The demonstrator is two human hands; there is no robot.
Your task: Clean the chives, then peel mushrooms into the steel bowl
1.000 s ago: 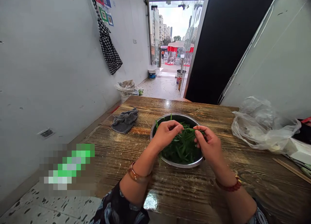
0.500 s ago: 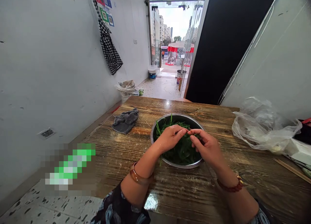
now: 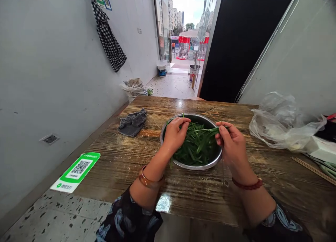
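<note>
A round steel bowl [image 3: 197,167] full of long, flat green garlic chives [image 3: 201,147] stands on the wooden table. My right hand [image 3: 232,139] is at the bowl's right rim, thumb and fingers closed on a small bunch of garlic chives whose thin ends point left over the bowl. Above the bowl's left side is my left hand [image 3: 176,133], fingers bent and thumb slightly apart from them, with nothing visible in it. Its palm side and lower fingers are hidden.
On the wooden table [image 3: 123,175] lie a grey cloth [image 3: 132,123] to the left and a green-and-white QR code card [image 3: 77,170] near the left edge. A clear plastic bag [image 3: 283,126] and thin sticks [image 3: 313,170] are at the right. A lined bin [image 3: 133,86] stands beyond.
My hands, close together over the bowl before, have moved apart: the left one leftward, the right one rightward with the garlic chives. The view has tipped slightly downward.
</note>
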